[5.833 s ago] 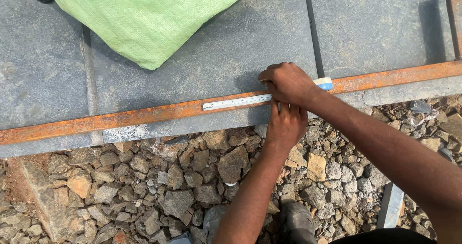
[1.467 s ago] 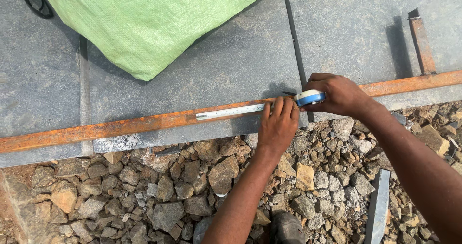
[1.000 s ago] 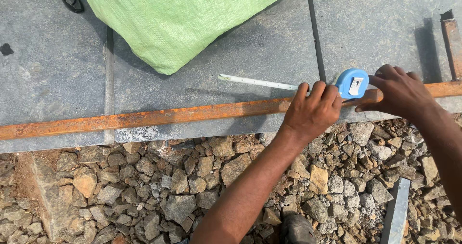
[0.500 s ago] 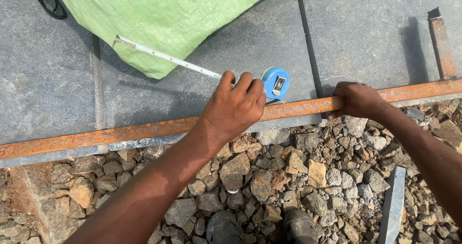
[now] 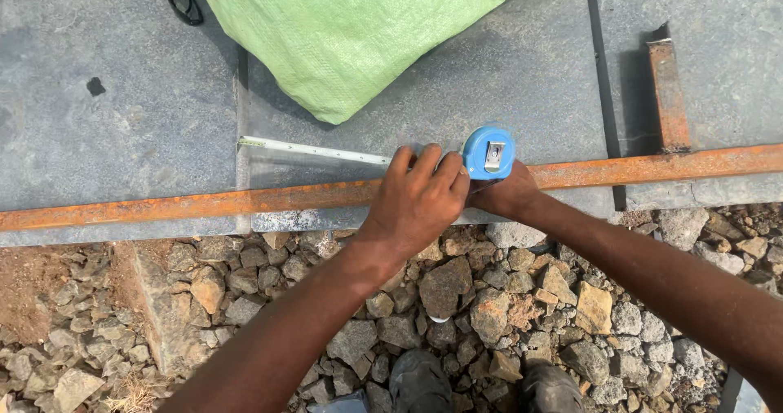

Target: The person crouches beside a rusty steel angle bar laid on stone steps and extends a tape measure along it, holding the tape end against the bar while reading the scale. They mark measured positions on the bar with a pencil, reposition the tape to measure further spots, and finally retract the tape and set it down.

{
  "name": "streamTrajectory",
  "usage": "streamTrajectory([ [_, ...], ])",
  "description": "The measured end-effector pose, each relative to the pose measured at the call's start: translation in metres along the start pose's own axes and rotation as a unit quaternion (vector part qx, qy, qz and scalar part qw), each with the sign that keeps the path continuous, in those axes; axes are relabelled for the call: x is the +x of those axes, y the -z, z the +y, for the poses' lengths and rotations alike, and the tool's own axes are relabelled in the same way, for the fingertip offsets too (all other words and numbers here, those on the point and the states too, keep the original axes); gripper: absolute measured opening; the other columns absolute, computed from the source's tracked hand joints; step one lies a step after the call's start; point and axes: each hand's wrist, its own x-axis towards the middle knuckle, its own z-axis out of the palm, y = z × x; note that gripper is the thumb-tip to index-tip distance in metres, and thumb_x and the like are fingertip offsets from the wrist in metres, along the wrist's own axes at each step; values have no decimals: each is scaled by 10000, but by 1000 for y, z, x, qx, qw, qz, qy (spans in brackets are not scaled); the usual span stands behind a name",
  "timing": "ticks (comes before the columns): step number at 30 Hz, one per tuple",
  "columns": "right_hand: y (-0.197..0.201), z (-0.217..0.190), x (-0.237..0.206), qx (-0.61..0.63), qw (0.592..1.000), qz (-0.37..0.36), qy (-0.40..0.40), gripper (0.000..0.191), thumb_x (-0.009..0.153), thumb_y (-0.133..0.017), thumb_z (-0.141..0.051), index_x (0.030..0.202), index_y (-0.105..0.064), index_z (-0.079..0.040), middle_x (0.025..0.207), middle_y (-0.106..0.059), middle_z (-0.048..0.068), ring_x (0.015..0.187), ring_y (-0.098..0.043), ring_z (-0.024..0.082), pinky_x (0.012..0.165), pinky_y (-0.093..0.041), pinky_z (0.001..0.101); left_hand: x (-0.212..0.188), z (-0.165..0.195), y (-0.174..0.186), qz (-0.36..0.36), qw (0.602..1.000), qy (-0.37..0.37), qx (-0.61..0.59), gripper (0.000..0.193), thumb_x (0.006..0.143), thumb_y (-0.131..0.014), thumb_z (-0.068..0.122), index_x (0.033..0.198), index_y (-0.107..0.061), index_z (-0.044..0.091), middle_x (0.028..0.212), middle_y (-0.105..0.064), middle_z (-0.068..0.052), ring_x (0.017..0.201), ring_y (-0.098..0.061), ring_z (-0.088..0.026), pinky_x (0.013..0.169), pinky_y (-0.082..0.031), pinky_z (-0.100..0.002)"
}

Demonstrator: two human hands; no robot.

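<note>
A blue tape measure case [image 5: 489, 152] stands on the grey stone slab [image 5: 122, 136], just above a long rusty steel bar [image 5: 204, 205]. Its white blade [image 5: 314, 150] runs left, nearly parallel to the bar, and ends at a joint between slabs. My left hand [image 5: 420, 197] lies over the bar with its fingers pressed on the blade beside the case. My right hand [image 5: 507, 197] is closed right under the case, gripping it from below and partly hidden by it.
A green woven sack [image 5: 351, 30] lies on the slabs at the top. A short rusty bar piece [image 5: 669, 95] stands at the right. Loose grey rubble [image 5: 457, 299] fills the ground below the bar, with my dark shoes [image 5: 420, 380] on it.
The blade has swung down from the sack's edge to lie along the bar. My right hand moved left along the bar to the case. My left hand stays on the tape.
</note>
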Motion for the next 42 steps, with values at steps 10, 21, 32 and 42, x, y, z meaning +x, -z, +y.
streamTrajectory([
  [10,95,68,-37,134,974,-76,-164,482,1052,-517,-457,1346,-692,-118,1210,-661,149,1060,-672,302,890,-587,468,-79,52,-73,80,993,77,-35,203,909,-763,174,746,-670,96,846,-605,-10,890,-598,-184,797,-566,-403],
  [21,94,-4,-35,-172,981,-50,-70,668,708,-838,-555,1228,-729,-151,966,-753,79,821,-774,209,754,-668,366,-57,77,-128,124,978,161,-53,218,960,-745,197,796,-645,94,852,-586,3,871,-573,-159,717,-558,-392],
  [32,84,-11,-40,-202,977,61,-26,605,680,-916,-440,1173,-777,-119,896,-717,44,742,-731,141,647,-616,277,-47,79,-136,91,978,181,-58,108,940,-749,165,914,-733,62,954,-632,-23,953,-598,-178,808,-575,-407],
  [42,71,17,-44,-193,980,43,-19,574,743,-893,-414,1203,-752,-102,990,-720,65,791,-750,158,681,-632,292,-46,80,-143,75,981,167,-56,124,938,-731,169,942,-758,48,992,-690,-65,968,-643,-193,846,-622,-439],
])
